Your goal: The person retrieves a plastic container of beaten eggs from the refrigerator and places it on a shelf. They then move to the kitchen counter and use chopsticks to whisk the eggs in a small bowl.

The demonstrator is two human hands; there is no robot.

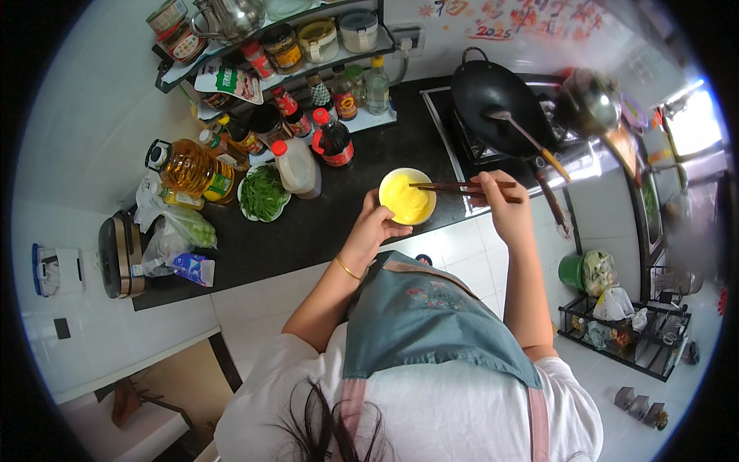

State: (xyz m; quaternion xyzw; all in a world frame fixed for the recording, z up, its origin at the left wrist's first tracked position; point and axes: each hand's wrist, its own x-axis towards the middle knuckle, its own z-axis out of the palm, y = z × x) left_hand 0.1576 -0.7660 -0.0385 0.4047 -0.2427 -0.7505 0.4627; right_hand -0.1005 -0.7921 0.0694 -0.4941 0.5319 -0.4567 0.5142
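Note:
My left hand (374, 224) grips a white bowl (433, 203) from its left and lower side, at the front edge of the black countertop. Yellow beaten egg (404, 199) fills much of the bowl. My right hand (501, 202) holds a pair of dark wooden chopsticks (450, 187), their tips in the egg. Left of the bowl stand a plastic jug with a red cap (299, 173) and a plate of chopped green vegetable (262, 193). To the upper right, a black wok (485, 86) sits on the gas stove with a spatula (522, 130) in it.
A soy sauce bottle (335, 147) and a large oil bottle (187, 167) stand on the counter (277, 248). Behind them is a shelf rack (346, 58) of jars and bottles. The wok's wooden handle (551, 199) juts past the counter edge. Plastic bags (164, 242) lie at the left.

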